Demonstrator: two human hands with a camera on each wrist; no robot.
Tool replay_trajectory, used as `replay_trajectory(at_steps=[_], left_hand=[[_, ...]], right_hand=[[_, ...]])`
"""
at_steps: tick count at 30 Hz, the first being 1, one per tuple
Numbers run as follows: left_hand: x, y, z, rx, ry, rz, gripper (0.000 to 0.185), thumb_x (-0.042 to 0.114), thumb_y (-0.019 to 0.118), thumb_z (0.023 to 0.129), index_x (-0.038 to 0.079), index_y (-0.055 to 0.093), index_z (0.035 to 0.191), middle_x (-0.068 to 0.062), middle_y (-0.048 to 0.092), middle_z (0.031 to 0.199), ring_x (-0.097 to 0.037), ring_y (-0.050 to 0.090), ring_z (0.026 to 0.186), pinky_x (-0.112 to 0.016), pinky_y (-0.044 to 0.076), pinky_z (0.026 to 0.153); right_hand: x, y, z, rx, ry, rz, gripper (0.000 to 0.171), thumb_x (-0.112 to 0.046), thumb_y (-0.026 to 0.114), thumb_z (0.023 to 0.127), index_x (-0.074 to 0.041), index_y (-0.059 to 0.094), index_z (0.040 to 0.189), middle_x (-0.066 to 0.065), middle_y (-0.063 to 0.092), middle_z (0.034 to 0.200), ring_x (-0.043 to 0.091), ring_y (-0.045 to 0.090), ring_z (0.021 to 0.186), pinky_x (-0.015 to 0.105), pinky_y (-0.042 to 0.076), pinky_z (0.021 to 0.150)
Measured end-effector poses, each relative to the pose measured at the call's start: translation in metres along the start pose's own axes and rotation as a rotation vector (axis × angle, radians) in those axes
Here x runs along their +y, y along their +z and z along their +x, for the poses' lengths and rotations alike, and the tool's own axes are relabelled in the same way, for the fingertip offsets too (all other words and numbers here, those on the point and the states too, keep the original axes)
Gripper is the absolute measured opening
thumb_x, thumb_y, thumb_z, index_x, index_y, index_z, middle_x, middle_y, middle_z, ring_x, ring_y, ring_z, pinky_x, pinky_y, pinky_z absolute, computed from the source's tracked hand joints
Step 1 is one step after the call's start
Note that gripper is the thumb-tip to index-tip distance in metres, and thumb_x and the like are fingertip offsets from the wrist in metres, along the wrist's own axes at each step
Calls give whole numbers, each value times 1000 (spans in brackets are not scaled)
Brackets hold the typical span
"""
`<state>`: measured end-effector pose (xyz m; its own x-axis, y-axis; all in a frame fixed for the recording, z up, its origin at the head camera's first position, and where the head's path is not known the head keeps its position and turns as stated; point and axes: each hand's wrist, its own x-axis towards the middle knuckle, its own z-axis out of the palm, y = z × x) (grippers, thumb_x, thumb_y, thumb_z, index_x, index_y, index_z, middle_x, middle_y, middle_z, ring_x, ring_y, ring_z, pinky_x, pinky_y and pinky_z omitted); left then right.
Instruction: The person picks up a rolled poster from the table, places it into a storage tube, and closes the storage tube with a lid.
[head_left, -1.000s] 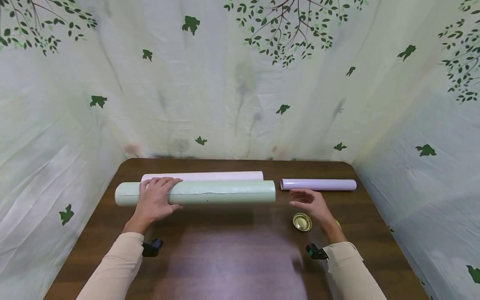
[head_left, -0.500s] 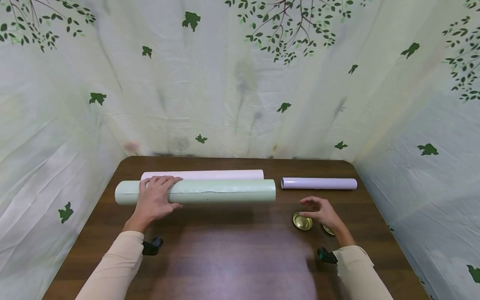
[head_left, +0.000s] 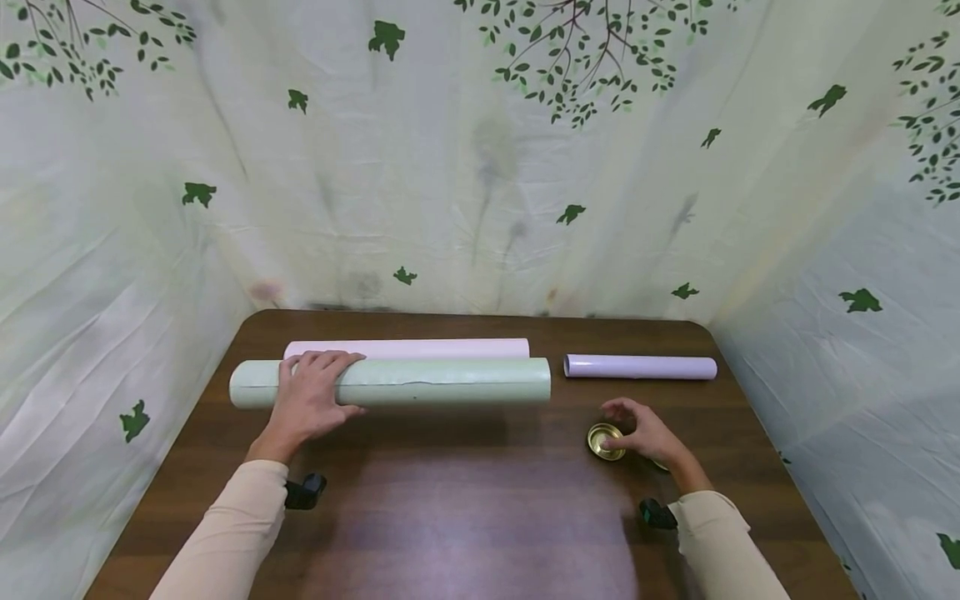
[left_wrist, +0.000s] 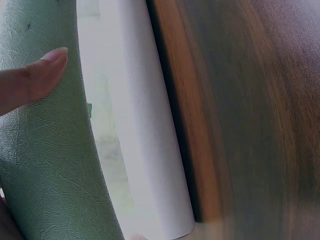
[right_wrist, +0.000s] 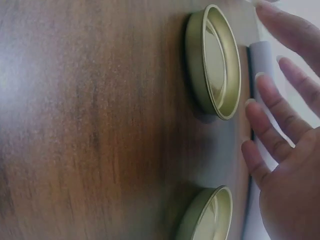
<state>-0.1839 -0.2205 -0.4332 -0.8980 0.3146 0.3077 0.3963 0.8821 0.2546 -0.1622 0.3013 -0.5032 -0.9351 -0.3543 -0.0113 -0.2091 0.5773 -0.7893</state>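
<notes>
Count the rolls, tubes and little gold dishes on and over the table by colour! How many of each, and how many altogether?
Pale green roll: 1
Pale pink roll: 1
Lilac tube: 1
Shallow gold-coloured dishes: 2
Total: 5

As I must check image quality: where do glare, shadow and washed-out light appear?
Head view: pale sheen on the table, soft shadow below the green roll; left wrist: washed-out backdrop beside the pale roll; right wrist: glare at the left edge, dark shadow against the upper gold dish.
</notes>
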Motion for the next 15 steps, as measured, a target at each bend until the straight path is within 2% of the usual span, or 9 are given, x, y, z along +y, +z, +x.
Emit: replay_trajectory(at_steps=[4,11,15], left_hand=[[0,0,0,-2,-3,2,75,27,91,59,13,59,126,-15,61,119,-40,47,112,-62,23,95],[0,1,-1,3,-6,2,75,27,91,59,12,59,125,-15,61,119,-41,46,111,-62,23,95],[0,1,-1,9,-1,0,75,28,91,59,12,59,125,-14,61,118,-41,46,111,-62,23,96]], right_hand=[[26,5,7,-25,45,-1,66,-12,86,70,7,52,123,20,57,111,35,52,105,51,41,91],[26,10,6,-57,79,-63,75,-15,90,64,6,51,124,18,55,115,35,51,107,50,41,91],[25,11,7,-43,78,-158,74,-20,92,59,2,55,120,15,57,111,33,52,105,53,38,90]])
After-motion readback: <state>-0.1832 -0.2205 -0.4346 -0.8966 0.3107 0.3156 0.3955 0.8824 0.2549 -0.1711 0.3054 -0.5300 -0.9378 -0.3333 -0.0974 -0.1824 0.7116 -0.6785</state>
